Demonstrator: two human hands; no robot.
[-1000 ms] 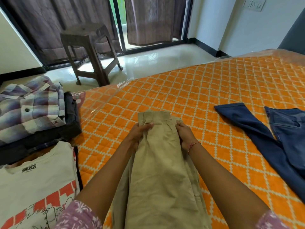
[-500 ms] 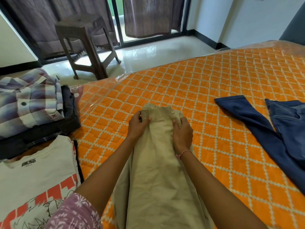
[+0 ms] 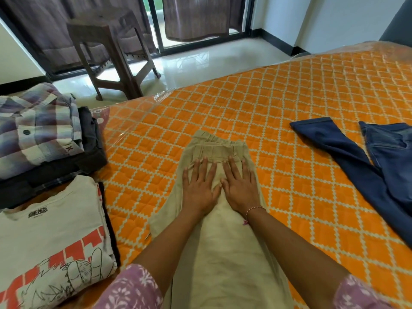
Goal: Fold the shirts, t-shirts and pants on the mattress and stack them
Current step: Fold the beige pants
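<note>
A home bedroom: mattress (image 3: 289, 108), curtained glass door (image 3: 200, 18), plastic stool (image 3: 107, 52).

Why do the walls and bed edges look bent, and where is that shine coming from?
Head view: the wide-angle lens bows straight lines near the frame's edges. Daylight through the glass door glares off the glossy floor and the clear plastic over the mattress. The sleeves at the bottom look soft; the flat hands on the khaki pants stay fairly sharp.

beige pants (image 3: 223, 241); orange lattice mattress (image 3: 289, 103)
</note>
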